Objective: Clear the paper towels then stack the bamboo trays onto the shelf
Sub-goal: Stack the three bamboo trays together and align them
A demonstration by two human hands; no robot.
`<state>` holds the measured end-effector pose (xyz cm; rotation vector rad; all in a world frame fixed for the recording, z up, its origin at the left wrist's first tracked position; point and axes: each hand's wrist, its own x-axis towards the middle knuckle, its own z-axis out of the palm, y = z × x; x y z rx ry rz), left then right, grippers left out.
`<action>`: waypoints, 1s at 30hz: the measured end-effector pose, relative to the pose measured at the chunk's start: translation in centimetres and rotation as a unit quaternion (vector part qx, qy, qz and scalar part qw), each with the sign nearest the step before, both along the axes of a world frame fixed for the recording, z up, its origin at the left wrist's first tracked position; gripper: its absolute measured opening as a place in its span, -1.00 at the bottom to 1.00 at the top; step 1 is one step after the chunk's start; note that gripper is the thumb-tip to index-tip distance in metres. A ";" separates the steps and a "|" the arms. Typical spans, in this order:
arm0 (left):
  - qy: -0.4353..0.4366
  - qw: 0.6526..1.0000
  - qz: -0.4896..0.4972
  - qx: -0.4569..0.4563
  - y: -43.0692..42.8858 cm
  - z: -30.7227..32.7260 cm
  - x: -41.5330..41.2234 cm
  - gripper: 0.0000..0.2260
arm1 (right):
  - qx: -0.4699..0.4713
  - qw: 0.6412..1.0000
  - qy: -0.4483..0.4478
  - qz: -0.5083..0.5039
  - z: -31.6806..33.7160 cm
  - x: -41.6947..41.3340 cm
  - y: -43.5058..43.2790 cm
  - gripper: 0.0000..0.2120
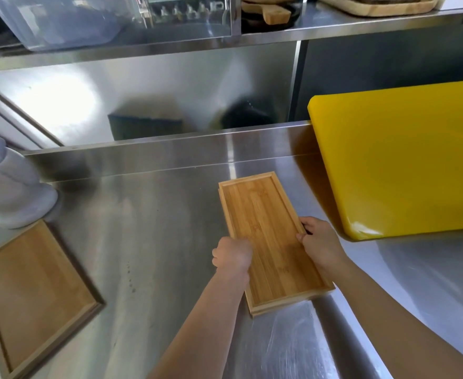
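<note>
Fingers (302, 236) of both hands clamp two stacked bamboo trays (268, 231); a third tray (33, 294) lies apart.

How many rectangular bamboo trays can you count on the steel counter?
2 clearly: a narrow rectangular bamboo tray gripped by the left hand and right hand, and a wider bamboo tray at lower left. Doubled edges suggest another hidden beneath the narrow one.
</note>
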<state>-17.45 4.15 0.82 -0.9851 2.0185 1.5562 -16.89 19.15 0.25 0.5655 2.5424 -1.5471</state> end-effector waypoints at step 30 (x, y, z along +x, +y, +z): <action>0.217 0.958 0.070 0.175 -7.6 7.9 6.3 -0.75 | -0.217 0.972 0.093 -0.011 7.8 5.6 -6.3 -0.69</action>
